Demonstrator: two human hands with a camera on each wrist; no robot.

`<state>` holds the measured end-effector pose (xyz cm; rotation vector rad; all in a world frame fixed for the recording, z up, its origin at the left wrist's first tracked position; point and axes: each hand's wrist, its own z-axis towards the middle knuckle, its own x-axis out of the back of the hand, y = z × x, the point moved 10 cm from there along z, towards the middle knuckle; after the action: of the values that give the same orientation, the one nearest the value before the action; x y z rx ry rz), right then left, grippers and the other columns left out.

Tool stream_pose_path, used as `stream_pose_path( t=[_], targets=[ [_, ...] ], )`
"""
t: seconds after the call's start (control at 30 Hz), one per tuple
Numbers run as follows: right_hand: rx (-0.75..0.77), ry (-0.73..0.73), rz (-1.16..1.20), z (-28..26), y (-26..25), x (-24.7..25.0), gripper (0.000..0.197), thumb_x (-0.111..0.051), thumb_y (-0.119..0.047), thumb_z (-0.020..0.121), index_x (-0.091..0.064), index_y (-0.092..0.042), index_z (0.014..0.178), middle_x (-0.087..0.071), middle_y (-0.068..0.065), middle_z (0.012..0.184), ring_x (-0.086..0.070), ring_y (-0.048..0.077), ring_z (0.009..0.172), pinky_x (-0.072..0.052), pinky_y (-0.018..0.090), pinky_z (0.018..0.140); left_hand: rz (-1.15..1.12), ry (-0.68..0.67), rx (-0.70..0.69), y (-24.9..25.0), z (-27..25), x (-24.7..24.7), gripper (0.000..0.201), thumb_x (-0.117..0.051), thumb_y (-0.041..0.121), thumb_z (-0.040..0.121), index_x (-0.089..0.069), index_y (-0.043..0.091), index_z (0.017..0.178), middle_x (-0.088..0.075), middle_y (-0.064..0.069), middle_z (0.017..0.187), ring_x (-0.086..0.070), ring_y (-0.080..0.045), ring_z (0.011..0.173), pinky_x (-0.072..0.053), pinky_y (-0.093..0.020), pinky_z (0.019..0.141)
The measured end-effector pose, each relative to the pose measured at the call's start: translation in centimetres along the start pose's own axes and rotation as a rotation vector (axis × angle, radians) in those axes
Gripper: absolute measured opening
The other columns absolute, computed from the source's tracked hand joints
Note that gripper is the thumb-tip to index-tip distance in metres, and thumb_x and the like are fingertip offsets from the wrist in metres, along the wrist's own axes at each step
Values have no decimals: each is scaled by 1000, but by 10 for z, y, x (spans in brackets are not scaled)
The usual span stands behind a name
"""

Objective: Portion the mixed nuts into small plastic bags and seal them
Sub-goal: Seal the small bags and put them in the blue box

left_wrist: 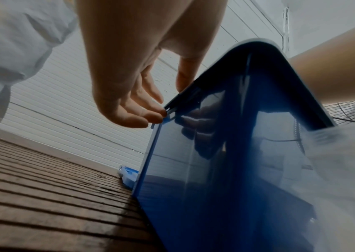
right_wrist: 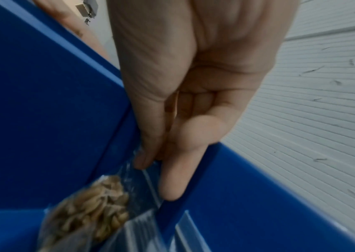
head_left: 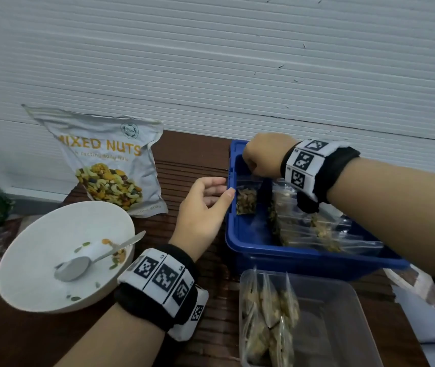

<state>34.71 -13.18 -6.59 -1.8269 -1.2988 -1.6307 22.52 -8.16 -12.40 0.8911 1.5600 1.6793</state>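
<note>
- Over at 2 o'clock on the tabletop [head_left: 190,154], I see my right hand [head_left: 264,160] dipped inside the blue bin [head_left: 303,256], thumb and forefinger pinching the top strip of a small bag of nuts [head_left: 247,200]; that grip is grasping the bag, which hangs upright inside the bin against its 9 o'clock wall
- From the right wrist view the same pinch shows at the clear zip strip, the nuts bunched in the bag's lower half, a second clear bag just beside it
- My left hand [head_left: 203,207] sits at the bin's 9 o'clock side, fingers [left_wrist: 150,117] straight and loose, tips touching the rim, thumb resting on the edge; this grip is released and holds nothing
- More filled bags [head_left: 317,229] lie stacked inside the bin toward 3 o'clock, under my right forearm
- At 5 o'clock a clear plastic container [head_left: 343,313] holds further filled bags [head_left: 269,313] standing on end
- At 8 o'clock stands a white bowl [head_left: 39,260] with a metal spoon [head_left: 78,266] lying in it and a few leftover nuts and seeds
- At 10 o'clock the big MIXED NUTS pouch [head_left: 110,160] leans against the white ribbed wall [head_left: 237,62]
- Both wrists wear black bands with printed square markers
</note>
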Motion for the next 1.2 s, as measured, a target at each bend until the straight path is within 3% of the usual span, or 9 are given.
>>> stream_pose_path(
  t=[0.1,0.27,0.37,0.47,0.63,0.8,0.93,1.07,1.2],
  targets=[
    [-24,-25,336,-16,12,7,15,-73,-21,83,-71,-7,85,-71,8,77,-63,16,56,-44,20,38,24,0,19,2,-5,1,18,-65,23,89,-54,31,100,-64,6,105,-62,-8,96,-51,-22,85],
    [-33,-18,749,-65,18,25,11,-74,-16,82,-70,-7,86,-72,6,71,-71,15,59,-56,26,48,98,-31,75,8,-25,0,23,-62,29,92,-51,26,111,-62,6,106,-61,-9,98,-52,-26,85],
    [1,-87,855,-103,6,25,7,-73,-14,83,-71,-9,87,-74,6,74,-71,16,63,-56,27,52,150,-55,109,11,-43,-2,29,-59,33,93,-48,22,117,-59,8,103,-57,-4,93,-46,-16,76],
    [56,-185,843,-141,-19,9,5,-70,-10,85,-72,-10,90,-74,5,77,-70,14,63,-57,28,54,208,-92,146,13,-63,-5,36,-57,36,94,-44,19,124,-56,8,107,-55,-6,97,-41,-14,73],
    [64,-305,670,-186,-55,-35,27,-60,-3,89,-72,-20,105,-71,-3,79,-71,17,69,-58,30,55,288,-117,190,11,-86,-5,51,-57,38,94,-38,15,135,-56,1,120,-57,-15,110,-44,-25,90],
    [72,-148,259,-200,-65,-48,43,-50,-4,90,-64,-30,122,-63,2,114,-61,24,98,-40,28,67,337,-148,207,14,-99,-9,51,-58,34,94,-36,13,135,-55,-2,126,-55,-18,116,-44,-30,97],
    [66,-67,168,-203,-68,-56,28,-51,-7,90,-67,-23,107,-63,7,101,-61,29,91,-50,32,70,379,-159,192,17,-105,-12,50,-60,32,93,-38,14,133,-56,-1,125,-55,-17,116,-43,-30,99],
    [75,-34,141,-211,-66,-48,20,-53,-10,91,-67,-22,98,-57,3,100,-58,24,86,-42,29,67,473,-71,140,26,-105,-3,52,-64,32,90,-42,13,133,-50,-3,129,-49,-19,121,-40,-34,105],
    [28,51,229,-221,-45,-12,15,-58,-18,92,-68,-24,100,-40,-3,97,-46,17,88,-41,30,72,489,-27,-66,58,-110,-5,27,-66,40,86,-55,26,107,-52,8,111,-52,-12,108,-45,-29,96]
  ],
)
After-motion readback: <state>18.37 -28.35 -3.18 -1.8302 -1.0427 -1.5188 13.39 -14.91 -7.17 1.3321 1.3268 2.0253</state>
